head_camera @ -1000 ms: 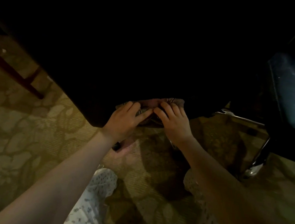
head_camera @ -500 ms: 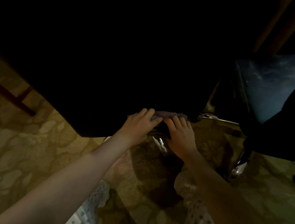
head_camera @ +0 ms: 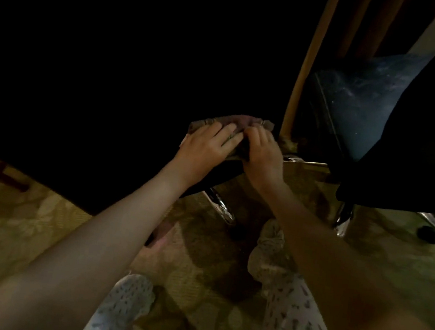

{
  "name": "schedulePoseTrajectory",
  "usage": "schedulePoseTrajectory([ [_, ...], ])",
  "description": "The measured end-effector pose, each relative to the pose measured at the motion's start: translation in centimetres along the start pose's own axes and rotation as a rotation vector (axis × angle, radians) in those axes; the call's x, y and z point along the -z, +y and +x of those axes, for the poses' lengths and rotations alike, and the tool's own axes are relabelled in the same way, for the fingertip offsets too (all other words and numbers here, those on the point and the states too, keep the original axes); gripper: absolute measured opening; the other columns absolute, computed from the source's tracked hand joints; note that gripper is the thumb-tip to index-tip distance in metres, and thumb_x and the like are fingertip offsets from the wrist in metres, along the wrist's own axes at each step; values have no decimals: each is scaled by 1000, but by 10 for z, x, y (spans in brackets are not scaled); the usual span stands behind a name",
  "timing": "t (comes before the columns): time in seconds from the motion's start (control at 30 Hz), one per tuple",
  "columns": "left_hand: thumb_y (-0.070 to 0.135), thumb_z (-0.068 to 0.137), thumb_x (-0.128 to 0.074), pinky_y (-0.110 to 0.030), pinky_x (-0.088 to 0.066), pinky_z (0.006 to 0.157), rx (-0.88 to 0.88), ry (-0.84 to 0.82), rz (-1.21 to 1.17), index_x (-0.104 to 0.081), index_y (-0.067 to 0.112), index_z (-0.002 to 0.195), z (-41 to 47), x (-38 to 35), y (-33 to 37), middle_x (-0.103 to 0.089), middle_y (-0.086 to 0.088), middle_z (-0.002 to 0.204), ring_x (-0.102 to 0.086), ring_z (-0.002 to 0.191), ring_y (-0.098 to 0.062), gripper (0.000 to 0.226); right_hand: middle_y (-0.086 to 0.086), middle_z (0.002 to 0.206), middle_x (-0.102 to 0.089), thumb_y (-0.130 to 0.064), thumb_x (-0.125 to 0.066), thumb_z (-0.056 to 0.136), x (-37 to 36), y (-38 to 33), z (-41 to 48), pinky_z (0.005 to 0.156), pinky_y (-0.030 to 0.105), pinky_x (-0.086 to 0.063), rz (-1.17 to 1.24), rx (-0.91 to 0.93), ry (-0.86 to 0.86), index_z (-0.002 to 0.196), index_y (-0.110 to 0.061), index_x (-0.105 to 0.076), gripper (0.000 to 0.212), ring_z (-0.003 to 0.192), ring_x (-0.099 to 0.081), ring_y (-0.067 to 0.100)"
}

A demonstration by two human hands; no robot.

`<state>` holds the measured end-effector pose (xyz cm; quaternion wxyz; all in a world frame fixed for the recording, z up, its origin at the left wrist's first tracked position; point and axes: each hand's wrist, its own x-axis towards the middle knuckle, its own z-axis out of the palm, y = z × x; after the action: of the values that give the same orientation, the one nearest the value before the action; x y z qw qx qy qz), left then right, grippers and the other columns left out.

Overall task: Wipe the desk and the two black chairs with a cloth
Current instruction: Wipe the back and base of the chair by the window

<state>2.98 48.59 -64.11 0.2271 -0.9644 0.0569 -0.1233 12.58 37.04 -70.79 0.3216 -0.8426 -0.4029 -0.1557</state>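
A black chair point(head_camera: 97, 81) fills the upper left of the head view, very dark. A crumpled greyish cloth point(head_camera: 239, 120) lies on its near right corner. My left hand point(head_camera: 205, 147) presses flat on the cloth, fingers spread a little. My right hand point(head_camera: 263, 152) lies beside it with its fingers curled into the cloth's right part. A second black chair point(head_camera: 430, 141) stands at the right, its seat point(head_camera: 361, 100) showing a bluish sheen.
A wooden leg point(head_camera: 303, 74) rises between the two chairs. Chrome chair legs point(head_camera: 219, 206) and a caster point(head_camera: 428, 233) stand on the patterned carpet point(head_camera: 10, 235). My patterned trousers point(head_camera: 290, 324) show at the bottom.
Both hands and the cloth have slid to the right and further onto the chair's corner. The view has shifted, so the second chair appears closer to the middle.
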Motion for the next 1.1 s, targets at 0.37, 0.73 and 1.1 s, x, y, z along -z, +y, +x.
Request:
schedulePoseTrajectory([
  [0.37, 14, 92, -51, -29, -38, 99, 228, -641, -163, -22, 20, 146, -53, -57, 36, -36, -1, 143, -35, 129, -21, 62, 5, 135, -46, -8, -63, 84, -57, -9, -54, 98, 36, -41, 20, -44, -688, 139, -16, -33, 63, 124, -44, 26],
  [0.73, 10, 93, -46, -30, -35, 102, 246, -415, -196, -9, 22, 150, -33, 21, 32, -31, -2, 144, -31, 130, -23, 69, 6, 135, -45, -12, -59, 84, 41, -27, -28, 95, 36, -37, -118, 6, -548, 138, -13, -32, 60, 123, -43, 27],
  [1.1, -1, 90, -45, -35, -43, 98, 318, -124, -204, -18, 26, 148, -43, 142, 19, -36, 0, 143, -32, 129, -22, 69, 1, 132, -47, -6, -62, 79, 144, -81, -15, 91, 37, -42, -154, 69, -333, 137, -19, -31, 67, 119, -47, 25],
])
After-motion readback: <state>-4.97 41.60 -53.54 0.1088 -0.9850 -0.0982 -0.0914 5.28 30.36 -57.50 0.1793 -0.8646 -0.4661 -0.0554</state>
